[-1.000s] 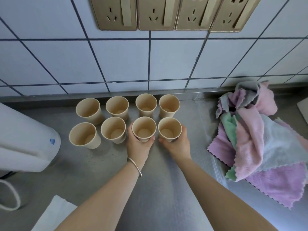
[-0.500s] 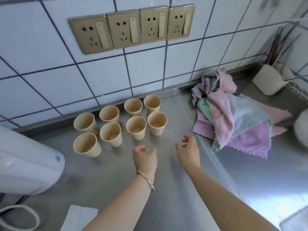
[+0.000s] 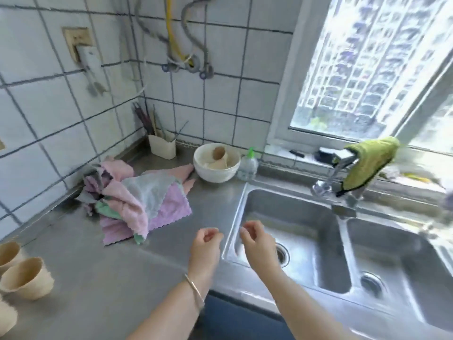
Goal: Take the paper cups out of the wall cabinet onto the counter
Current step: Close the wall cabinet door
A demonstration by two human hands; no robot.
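Head view, cups: paper cups (image 3: 27,278) standing upright on the counter (image 3: 117,273) at the far left edge of frame, mouths up, partly cut off by the border; only a few visible here.
Head view, cabinet: not in frame; impossible to tell where the wall cabinet sits from this angle.
Head view, direction: cups lying well to the left of both hands, across a bare stretch of counter; long axis of each cup vertical.
Head view, nearer hand: left hand (image 3: 206,251) closer to the cups than right hand (image 3: 257,249), though both well apart from them.
Head view, left hand: raised over the counter edge just beside the sink (image 3: 289,217), fingers loosely curled inward, nothing held, nothing touched; bangle (image 3: 195,289) on the wrist.
Head view, right hand: hovering over the near left corner of the sink, fingers loosely curled, empty, touching nothing.
Head view, gap between hands: small, palms roughly facing each other.
Head view, surroundings: heap of pink, grey and purple cloths (image 3: 137,202) between the cups and the hands, further back; white bowl (image 3: 217,161) near the wall with what looks like another cup lying on its side inside; tap (image 3: 331,177) draped with a green cloth (image 3: 370,163).
Head view, judgement: cups on the counter look placed; probably more fetching ahead, if any remain in the cabinet.
Head view, sharpness: heavy blur, fine detail uncertain.
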